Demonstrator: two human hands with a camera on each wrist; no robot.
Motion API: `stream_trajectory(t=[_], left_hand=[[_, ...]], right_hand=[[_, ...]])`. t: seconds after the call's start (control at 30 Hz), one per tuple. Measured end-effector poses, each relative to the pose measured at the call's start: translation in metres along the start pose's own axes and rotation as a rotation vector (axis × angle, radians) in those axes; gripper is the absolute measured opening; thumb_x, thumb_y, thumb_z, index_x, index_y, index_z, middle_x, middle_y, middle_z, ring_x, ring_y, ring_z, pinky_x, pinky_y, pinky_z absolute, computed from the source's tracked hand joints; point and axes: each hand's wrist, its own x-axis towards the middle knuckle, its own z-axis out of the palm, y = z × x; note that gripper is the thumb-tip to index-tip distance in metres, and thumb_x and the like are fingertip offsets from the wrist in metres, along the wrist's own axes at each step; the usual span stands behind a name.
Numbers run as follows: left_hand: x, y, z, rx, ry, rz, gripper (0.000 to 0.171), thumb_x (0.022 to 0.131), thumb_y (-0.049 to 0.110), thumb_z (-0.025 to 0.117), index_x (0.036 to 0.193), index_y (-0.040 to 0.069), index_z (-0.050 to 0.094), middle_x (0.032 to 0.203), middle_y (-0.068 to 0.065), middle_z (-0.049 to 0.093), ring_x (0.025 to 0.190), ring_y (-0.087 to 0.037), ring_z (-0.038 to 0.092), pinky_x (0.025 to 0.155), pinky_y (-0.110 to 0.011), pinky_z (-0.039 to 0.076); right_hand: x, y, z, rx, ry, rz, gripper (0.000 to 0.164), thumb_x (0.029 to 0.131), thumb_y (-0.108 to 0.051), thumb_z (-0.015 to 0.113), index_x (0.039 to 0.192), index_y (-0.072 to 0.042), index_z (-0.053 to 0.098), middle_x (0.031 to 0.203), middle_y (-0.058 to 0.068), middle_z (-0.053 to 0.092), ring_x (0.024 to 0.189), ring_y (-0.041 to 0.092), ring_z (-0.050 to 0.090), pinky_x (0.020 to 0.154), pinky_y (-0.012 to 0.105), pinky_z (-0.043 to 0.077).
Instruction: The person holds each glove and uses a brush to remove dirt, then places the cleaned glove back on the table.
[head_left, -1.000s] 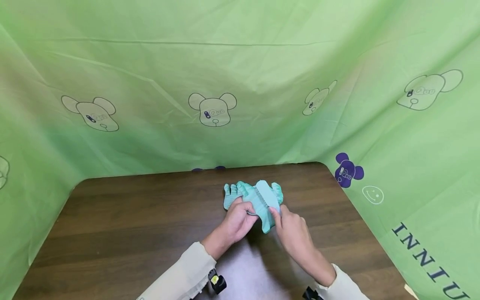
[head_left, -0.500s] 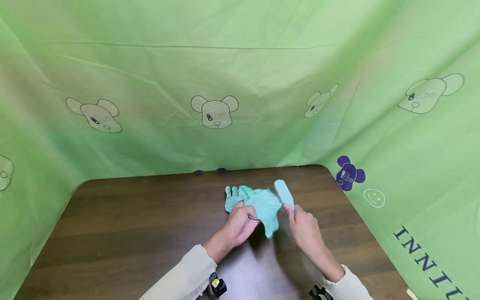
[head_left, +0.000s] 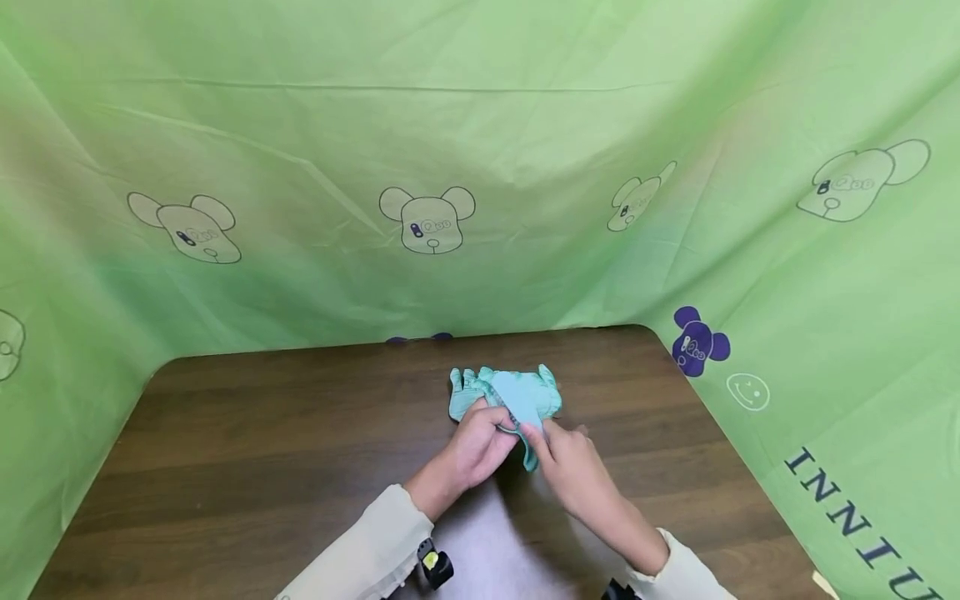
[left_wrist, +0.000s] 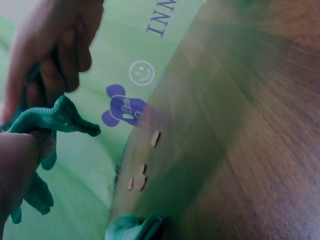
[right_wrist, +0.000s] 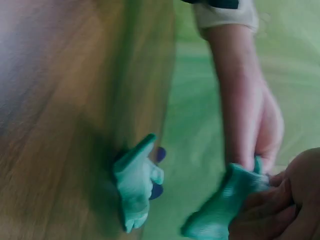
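My left hand [head_left: 476, 446] grips a teal work glove [head_left: 543, 392], thumb on top, with the glove raised over the table. In my right hand [head_left: 573, 467] is a light-blue brush [head_left: 517, 396], its bristles turned toward the glove and its head lying across it. In the left wrist view, glove fingers [left_wrist: 37, 195] dangle below the left hand. A second teal glove [head_left: 461, 400] lies on the table behind the left hand; the right wrist view shows this loose glove [right_wrist: 134, 187] apart from the held one [right_wrist: 225, 200].
The brown wooden table [head_left: 262, 450] stretches out on both sides of the hands. Green cloth [head_left: 322, 150] with bear prints hangs behind it and along its sides. Small tan patches [left_wrist: 141, 180] show on the table in the left wrist view.
My right hand moved the brush right, off the glove's edge, and is now back over it, farther left than at first. The left hand keeps its grip in nearly the same place.
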Motion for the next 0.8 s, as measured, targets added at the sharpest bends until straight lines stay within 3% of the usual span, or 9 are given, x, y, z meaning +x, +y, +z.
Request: stream_trajectory(t=[0.2,0.43,0.8], left_hand=[[-0.002,0.005,0.002,-0.014,-0.056,0.01,0.095,0.064,-0.017,0.024,0.158,-0.009,0.014,0.169,-0.015,0.02,0.156,-0.027,0.015,0.131,-0.045,0.013],[-0.001,0.008,0.003,-0.043,-0.104,0.02,0.1,0.063,-0.019,0.022,0.161,-0.003,0.008,0.171,-0.014,0.014,0.158,-0.028,0.01,0.131,-0.046,0.011],[-0.005,0.008,0.001,-0.032,-0.098,0.009,0.096,0.067,-0.02,0.022,0.16,-0.004,0.007,0.171,-0.017,0.011,0.158,-0.03,0.009,0.13,-0.048,0.012]], right_hand=[[0.002,0.0,0.004,-0.074,0.066,0.039,0.039,0.103,-0.031,0.06,0.072,-0.013,0.044,0.056,-0.003,0.03,0.052,0.021,0.041,0.047,0.031,0.035],[0.007,0.004,-0.002,-0.086,0.111,0.044,0.04,0.104,-0.03,0.058,0.072,-0.011,0.045,0.056,-0.002,0.031,0.052,0.024,0.042,0.047,0.036,0.038],[0.017,0.017,-0.008,-0.061,0.072,0.127,0.044,0.107,-0.035,0.051,0.072,-0.01,0.044,0.058,0.001,0.033,0.056,0.025,0.044,0.05,0.036,0.038]])
